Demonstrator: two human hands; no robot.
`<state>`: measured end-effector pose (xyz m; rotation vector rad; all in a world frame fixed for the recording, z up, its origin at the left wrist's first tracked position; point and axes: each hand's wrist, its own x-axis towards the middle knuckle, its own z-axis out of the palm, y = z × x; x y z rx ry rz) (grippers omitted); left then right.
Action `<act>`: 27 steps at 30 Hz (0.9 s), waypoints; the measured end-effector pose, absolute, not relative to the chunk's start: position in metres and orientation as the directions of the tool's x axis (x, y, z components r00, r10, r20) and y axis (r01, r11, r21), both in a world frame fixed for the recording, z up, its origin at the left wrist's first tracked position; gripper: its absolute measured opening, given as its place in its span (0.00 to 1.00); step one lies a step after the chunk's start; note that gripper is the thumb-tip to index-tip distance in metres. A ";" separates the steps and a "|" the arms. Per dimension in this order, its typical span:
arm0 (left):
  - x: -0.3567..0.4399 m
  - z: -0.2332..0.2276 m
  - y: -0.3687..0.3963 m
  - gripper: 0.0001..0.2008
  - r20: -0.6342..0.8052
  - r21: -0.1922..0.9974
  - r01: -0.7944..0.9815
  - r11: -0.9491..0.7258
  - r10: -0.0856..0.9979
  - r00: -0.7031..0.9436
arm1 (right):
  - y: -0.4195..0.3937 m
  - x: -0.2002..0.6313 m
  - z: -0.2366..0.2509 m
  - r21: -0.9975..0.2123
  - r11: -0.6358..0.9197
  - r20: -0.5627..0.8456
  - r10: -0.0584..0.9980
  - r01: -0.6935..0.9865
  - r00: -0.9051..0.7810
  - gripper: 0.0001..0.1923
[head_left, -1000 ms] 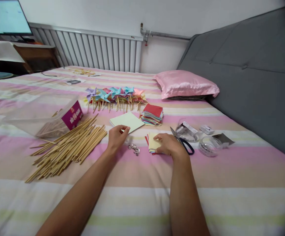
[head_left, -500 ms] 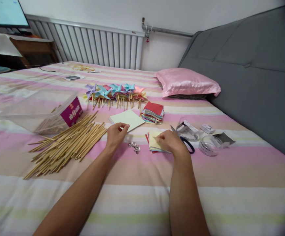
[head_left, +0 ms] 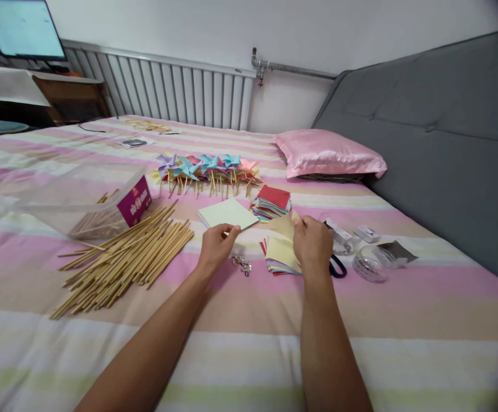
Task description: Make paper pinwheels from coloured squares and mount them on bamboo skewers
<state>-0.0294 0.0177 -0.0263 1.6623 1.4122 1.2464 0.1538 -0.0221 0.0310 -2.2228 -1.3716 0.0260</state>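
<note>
My right hand [head_left: 312, 243] is closed in a pinch on a thin pale yellow paper sheet [head_left: 282, 225], raised and tilted above a small fanned pile of coloured paper squares [head_left: 284, 255]. The pile has a yellow sheet on top and red edges at its left. My left hand [head_left: 220, 243] hovers at the near edge of a pale green paper pad [head_left: 227, 213]. Its fingers are loosely curled, thumb and forefinger a little apart, with nothing seen between them. Small shiny beads or pins [head_left: 242, 264] lie on the bedspread between my hands.
Wooden sticks [head_left: 133, 257] lie left beside a clear plastic box [head_left: 81, 197]. Paper pinwheels [head_left: 208, 167] and a red-topped paper stack [head_left: 272, 200] are farther back. Dark-handled scissors [head_left: 338, 266], a round clear container [head_left: 369, 266] and a pink pillow [head_left: 330, 153] are at right.
My right hand has lifted a yellow sheet up off the coloured pile. The left hand stays by the green pad. The whole view has shifted slightly.
</note>
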 end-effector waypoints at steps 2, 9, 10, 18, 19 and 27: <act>-0.027 -0.026 0.015 0.16 0.260 0.897 0.369 -0.242 0.966 0.001 | -0.022 0.151 0.029 -0.514 -0.312 0.320 0.795 0.799 0.516 0.17; -0.030 -0.015 0.012 0.28 -0.069 0.973 -0.199 0.121 0.965 0.251 | -0.020 0.124 0.022 -0.746 0.285 0.538 0.791 0.602 0.291 0.16; -0.034 -0.011 0.012 0.30 -0.107 0.931 -0.300 0.210 0.939 0.327 | -0.021 0.119 0.023 -0.720 0.333 0.546 0.813 0.609 0.201 0.13; -0.072 0.008 0.018 0.34 -0.064 0.788 -0.531 0.312 0.899 0.433 | -0.020 0.109 0.012 -0.660 0.471 0.510 0.853 0.585 -0.111 0.14; -0.074 0.008 0.018 0.32 -0.072 0.801 -0.511 0.311 0.898 0.434 | -0.019 0.109 0.011 -0.664 0.474 0.510 0.853 0.578 -0.113 0.15; -0.068 0.005 0.012 0.20 -0.108 0.928 -0.301 0.220 0.931 0.348 | -0.013 0.113 0.005 -0.737 0.538 0.549 0.830 0.410 -0.101 0.14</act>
